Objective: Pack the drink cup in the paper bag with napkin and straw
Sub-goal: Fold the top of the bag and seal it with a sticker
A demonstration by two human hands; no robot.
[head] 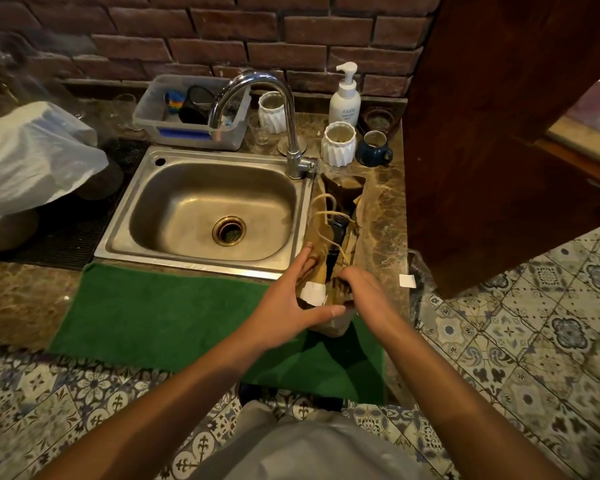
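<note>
A brown paper bag (321, 233) with twine handles stands on the marble counter right of the sink, its near end over the green mat. A black straw-like item (336, 237) pokes out of its open top. A white napkin (313, 293) sits at the bag's near edge. My left hand (288, 299) grips the bag's near left side, thumb under the napkin. My right hand (362, 289) holds the bag's near right rim with curled fingers. The drink cup is hidden inside the bag.
A steel sink (208, 213) with a chrome tap (291, 133) lies left of the bag. Two white ribbed cups (338, 143), a blue mug (374, 148), a soap pump bottle (345, 98) and a plastic tub (191, 112) stand behind. A wooden panel (499, 133) rises on the right. A white plastic bag (32, 157) lies left.
</note>
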